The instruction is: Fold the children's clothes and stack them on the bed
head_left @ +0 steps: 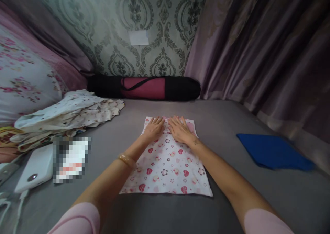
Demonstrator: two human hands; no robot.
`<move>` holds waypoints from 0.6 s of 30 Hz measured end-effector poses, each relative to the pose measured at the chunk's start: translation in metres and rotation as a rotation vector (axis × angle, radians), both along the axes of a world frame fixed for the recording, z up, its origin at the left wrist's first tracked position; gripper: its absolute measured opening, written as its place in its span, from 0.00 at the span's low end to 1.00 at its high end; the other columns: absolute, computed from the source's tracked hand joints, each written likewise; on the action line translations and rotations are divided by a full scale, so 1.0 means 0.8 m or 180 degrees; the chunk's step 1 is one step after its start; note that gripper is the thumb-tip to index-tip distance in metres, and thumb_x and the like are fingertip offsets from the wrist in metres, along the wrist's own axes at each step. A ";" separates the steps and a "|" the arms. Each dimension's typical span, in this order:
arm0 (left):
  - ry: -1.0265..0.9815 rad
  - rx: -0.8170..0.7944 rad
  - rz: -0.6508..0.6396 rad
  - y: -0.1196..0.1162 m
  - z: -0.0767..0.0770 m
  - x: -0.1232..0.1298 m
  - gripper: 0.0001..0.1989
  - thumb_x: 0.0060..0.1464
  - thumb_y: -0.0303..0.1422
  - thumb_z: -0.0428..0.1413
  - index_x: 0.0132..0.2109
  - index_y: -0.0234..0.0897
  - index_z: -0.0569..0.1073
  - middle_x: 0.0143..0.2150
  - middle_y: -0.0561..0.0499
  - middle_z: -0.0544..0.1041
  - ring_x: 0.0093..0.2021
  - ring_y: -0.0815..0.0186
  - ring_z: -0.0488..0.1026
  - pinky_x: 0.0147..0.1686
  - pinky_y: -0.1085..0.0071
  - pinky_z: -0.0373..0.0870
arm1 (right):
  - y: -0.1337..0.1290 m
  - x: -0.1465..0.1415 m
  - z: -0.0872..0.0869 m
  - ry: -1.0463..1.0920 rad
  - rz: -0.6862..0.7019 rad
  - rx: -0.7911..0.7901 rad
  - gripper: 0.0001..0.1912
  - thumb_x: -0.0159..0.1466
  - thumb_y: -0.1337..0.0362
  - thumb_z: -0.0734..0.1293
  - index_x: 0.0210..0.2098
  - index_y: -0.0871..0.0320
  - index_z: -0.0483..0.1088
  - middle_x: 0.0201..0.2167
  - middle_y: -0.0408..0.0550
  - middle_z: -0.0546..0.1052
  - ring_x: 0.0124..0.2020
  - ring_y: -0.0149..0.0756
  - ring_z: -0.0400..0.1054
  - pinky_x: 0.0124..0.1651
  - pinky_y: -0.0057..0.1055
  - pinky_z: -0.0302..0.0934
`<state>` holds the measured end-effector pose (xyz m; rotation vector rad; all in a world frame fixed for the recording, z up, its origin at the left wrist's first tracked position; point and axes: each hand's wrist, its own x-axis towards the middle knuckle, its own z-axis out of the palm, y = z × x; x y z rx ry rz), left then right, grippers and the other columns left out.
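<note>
A white cloth (167,172) printed with red hearts and small flowers lies flat on the grey sheet in front of me. My left hand (154,128) rests palm down near its far left corner, fingers stretched out. Beside it, my right hand (180,129) presses flat on the far right part, fingers spread. Both hands touch the cloth and grasp nothing. A small gap separates the two hands. Part of the cloth's far edge is hidden under the fingers.
A blue folded cloth (273,151) lies to the right. On the left are a heap of spotted fabric (74,107), a white power bank (37,167) with a cable, and a blurred-out item. A black and red long bag (144,88) lies along the wall between curtains.
</note>
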<state>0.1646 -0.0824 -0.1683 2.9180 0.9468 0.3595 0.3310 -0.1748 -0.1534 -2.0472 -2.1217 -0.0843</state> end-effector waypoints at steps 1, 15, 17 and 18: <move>0.0013 0.0056 0.0043 0.000 -0.004 0.006 0.24 0.66 0.37 0.39 0.64 0.32 0.60 0.66 0.39 0.61 0.68 0.53 0.50 0.66 0.54 0.42 | 0.006 -0.003 -0.005 0.0029 0.0047 -0.0075 0.27 0.71 0.59 0.49 0.67 0.59 0.53 0.68 0.48 0.55 0.69 0.44 0.40 0.68 0.49 0.27; 0.0529 -0.0267 0.0333 0.016 -0.005 0.002 0.28 0.66 0.45 0.34 0.67 0.40 0.55 0.70 0.43 0.54 0.70 0.51 0.45 0.65 0.49 0.42 | 0.023 0.010 -0.015 0.0376 -0.0001 -0.0647 0.30 0.70 0.56 0.45 0.69 0.58 0.48 0.70 0.48 0.47 0.70 0.43 0.36 0.68 0.51 0.26; 0.0455 -0.0085 0.0358 0.017 -0.006 -0.003 0.29 0.66 0.44 0.33 0.67 0.37 0.57 0.69 0.42 0.55 0.70 0.52 0.45 0.66 0.51 0.40 | 0.021 0.015 -0.018 0.0271 -0.0160 -0.0385 0.31 0.70 0.56 0.45 0.68 0.62 0.49 0.69 0.52 0.48 0.70 0.42 0.36 0.68 0.48 0.25; 0.0420 -0.0063 0.0382 0.017 -0.007 -0.005 0.29 0.66 0.44 0.33 0.67 0.35 0.57 0.69 0.41 0.55 0.70 0.53 0.45 0.66 0.52 0.40 | 0.020 0.018 -0.021 0.0218 -0.0275 -0.0289 0.31 0.70 0.57 0.45 0.68 0.64 0.50 0.69 0.53 0.49 0.70 0.42 0.36 0.69 0.47 0.26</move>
